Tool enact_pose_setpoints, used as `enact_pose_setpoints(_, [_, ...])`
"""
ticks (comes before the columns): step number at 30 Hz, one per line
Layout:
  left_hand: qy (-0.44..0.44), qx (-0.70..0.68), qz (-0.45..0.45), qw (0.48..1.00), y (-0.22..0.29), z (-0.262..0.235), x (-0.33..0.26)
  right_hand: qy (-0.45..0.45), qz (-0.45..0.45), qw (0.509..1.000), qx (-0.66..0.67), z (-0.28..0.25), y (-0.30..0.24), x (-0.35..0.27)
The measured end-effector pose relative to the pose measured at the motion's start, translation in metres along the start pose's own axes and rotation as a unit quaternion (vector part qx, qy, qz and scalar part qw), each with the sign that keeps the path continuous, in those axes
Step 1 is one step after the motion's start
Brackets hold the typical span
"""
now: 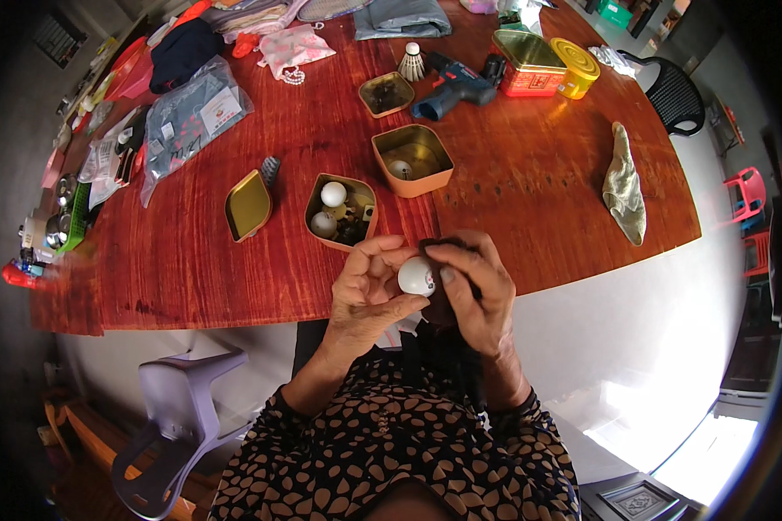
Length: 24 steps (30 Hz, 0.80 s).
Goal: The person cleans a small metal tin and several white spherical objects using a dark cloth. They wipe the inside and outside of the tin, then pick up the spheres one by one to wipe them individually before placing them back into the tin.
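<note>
Ball (pixel 415 277), white with a small dark print on its right side, sits between the two hands, to the right of the two-ball tin (pixel 332 240) and nearer the person. Being round, it has no long axis; the print faces the right hand. The left hand (pixel 367 285) is the nearer one, its fingers clamped on the ball, thumb along the near edge and the others curled round the far left. So the ball lies just right of those fingers, at their tips. From the right hand (pixel 478 282) it lies just to the left; these fingers are bent close beside the print, and I cannot tell whether they touch it or pinch something small.

The two-ball tin stands on the red worktop (pixel 530 200), with white balls (pixel 332 194) and dark pieces inside. Beyond it and rightward is a one-ball tin (pixel 426 185); farther past it, a small tin (pixel 395 110), a shuttlecock (pixel 412 65) and a drill (pixel 456 87). Left of it is a gold-lined tin (pixel 248 205); far to its right, a crumpled cloth (pixel 624 187).
</note>
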<state>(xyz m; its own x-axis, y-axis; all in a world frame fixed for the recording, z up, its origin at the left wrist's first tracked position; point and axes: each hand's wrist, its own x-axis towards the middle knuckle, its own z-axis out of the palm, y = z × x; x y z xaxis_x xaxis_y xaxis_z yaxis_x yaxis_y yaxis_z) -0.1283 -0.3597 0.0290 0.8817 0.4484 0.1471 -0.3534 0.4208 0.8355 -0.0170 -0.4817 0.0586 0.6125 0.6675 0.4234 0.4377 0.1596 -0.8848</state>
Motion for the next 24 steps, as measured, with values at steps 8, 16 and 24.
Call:
enact_pose_setpoints(8, [0.003, 0.17, 0.037, 0.985, 0.006, 0.0, -0.006, -0.055, -0.232, 0.915, -0.325, 0.006, -0.016, -0.008])
enact_pose_setpoints(16, [-0.038, 0.167, 0.104, 0.98, 0.005, 0.005, -0.006, -0.035, 0.005, 0.999, 0.018, -0.003, -0.005, 0.007])
enact_pose_setpoints(24, [0.052, -0.131, -0.006, 0.99, -0.001, 0.003, -0.002, 0.052, -0.123, 0.981, -0.138, 0.025, -0.001, -0.016])
